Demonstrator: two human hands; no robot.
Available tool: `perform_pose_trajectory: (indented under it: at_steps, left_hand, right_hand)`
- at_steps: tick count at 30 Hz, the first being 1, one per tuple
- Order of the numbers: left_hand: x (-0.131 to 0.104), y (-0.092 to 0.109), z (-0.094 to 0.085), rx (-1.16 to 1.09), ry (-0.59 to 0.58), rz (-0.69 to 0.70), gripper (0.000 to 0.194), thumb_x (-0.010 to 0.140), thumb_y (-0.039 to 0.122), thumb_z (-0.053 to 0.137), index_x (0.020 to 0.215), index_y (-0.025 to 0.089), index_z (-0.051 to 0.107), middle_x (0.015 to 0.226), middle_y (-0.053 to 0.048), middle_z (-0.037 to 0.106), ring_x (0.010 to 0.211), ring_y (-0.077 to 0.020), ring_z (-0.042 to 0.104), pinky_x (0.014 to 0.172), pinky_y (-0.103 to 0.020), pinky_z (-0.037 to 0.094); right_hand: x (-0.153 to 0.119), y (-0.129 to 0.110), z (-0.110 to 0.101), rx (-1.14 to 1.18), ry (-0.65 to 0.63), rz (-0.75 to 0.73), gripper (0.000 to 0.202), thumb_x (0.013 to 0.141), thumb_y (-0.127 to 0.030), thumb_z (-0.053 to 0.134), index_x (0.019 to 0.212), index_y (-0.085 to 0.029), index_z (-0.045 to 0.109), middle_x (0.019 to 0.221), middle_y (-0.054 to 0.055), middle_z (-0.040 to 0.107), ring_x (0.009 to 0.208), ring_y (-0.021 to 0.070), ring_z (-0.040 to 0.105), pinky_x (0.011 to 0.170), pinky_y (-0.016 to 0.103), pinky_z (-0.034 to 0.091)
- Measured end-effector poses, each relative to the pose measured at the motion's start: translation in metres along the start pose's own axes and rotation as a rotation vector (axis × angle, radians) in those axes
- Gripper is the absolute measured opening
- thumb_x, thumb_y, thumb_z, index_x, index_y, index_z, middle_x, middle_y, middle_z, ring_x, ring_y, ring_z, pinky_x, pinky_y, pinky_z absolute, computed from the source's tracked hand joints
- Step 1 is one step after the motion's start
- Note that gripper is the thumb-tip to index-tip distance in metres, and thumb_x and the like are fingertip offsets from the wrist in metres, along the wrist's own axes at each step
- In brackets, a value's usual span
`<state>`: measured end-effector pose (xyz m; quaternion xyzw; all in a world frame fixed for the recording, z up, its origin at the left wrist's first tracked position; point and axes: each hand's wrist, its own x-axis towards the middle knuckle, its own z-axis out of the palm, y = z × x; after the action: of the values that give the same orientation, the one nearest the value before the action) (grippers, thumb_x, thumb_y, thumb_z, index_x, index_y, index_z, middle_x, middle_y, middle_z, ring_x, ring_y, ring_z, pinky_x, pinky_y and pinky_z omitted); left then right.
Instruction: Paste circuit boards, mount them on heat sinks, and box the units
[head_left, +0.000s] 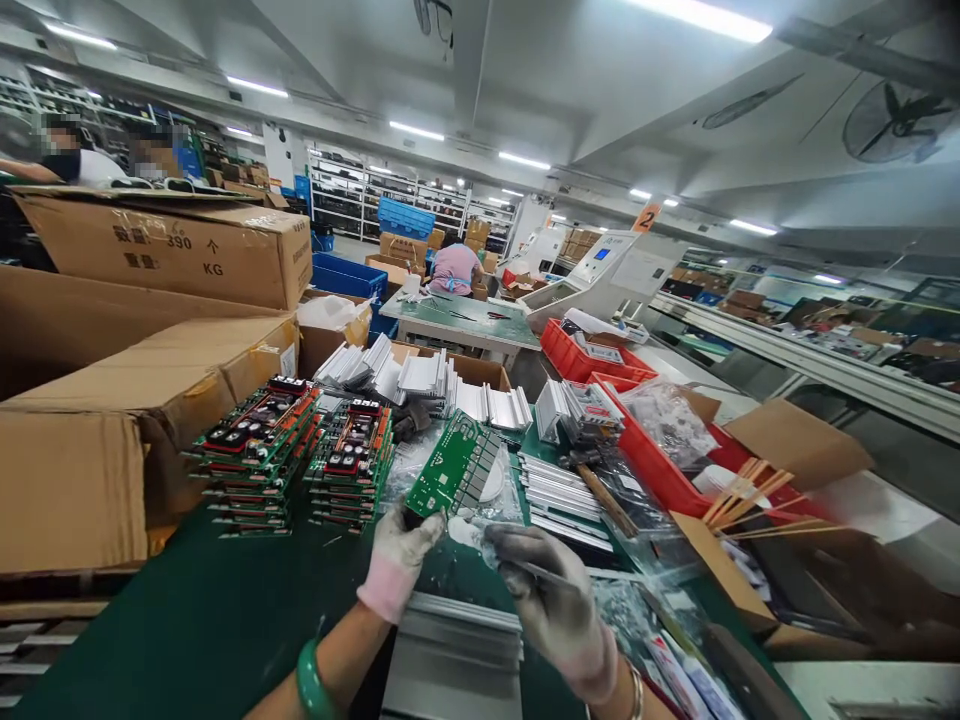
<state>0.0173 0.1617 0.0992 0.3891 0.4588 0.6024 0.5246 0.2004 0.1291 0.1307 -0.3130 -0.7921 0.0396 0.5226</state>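
Observation:
My left hand [403, 555], in a white glove with a pink cuff, grips the near end of a green circuit board [455, 468]. The board is tilted, and its flat side with rows of pale rectangular pads faces me. My right hand [551, 590], its glove stained grey at the fingers, is closed around a thin, spatula-like tool [541, 573]. A whitish patch [466, 532] lies between the hands, by the board's lower edge; I cannot tell whether it belongs to the tool. Below them lies a ribbed aluminium heat sink [457, 650].
Stacked populated circuit boards [259, 455] stand at left beside cardboard boxes [71, 470]. Aluminium profiles [427, 375] fill the back of the green table [187, 620]. A hammer [606, 498], metal strips [562, 490] and a red bin [645, 455] are at right. A person [454, 268] sits farther off.

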Motion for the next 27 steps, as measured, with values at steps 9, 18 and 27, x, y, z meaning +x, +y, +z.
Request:
perform_pose_trajectory:
  at_steps: [9, 18, 27]
  left_hand:
    - [-0.001, 0.002, -0.001, 0.067, -0.027, 0.014, 0.037, 0.051, 0.047, 0.070, 0.071, 0.018, 0.061, 0.060, 0.000, 0.059, 0.057, -0.0157, 0.047, 0.058, -0.030, 0.043]
    - [-0.003, 0.012, 0.002, 0.099, -0.028, 0.010, 0.035, 0.047, 0.044, 0.068, 0.070, 0.018, 0.064, 0.059, -0.001, 0.059, 0.058, -0.0170, 0.048, 0.056, -0.030, 0.044]
    - [0.001, -0.004, -0.003, 0.074, 0.010, 0.019, 0.034, 0.050, 0.045, 0.069, 0.068, 0.017, 0.062, 0.060, -0.001, 0.060, 0.057, -0.0159, 0.048, 0.055, -0.029, 0.043]
  right_hand:
    - [0.020, 0.022, -0.011, -0.197, 0.129, -0.023, 0.013, 0.096, -0.026, 0.053, 0.098, -0.024, 0.067, 0.090, 0.005, 0.078, 0.080, 0.0187, 0.075, 0.069, 0.029, 0.062]
    - [0.038, 0.049, -0.025, -0.430, 0.241, 0.141, 0.031, 0.097, -0.040, 0.046, 0.089, -0.022, 0.070, 0.086, 0.007, 0.077, 0.082, 0.0214, 0.074, 0.074, 0.035, 0.060]
    - [0.017, 0.031, -0.007, -0.349, 0.347, 0.119, 0.014, 0.094, -0.025, 0.054, 0.098, -0.022, 0.068, 0.091, 0.006, 0.077, 0.083, 0.0204, 0.074, 0.073, 0.032, 0.061]
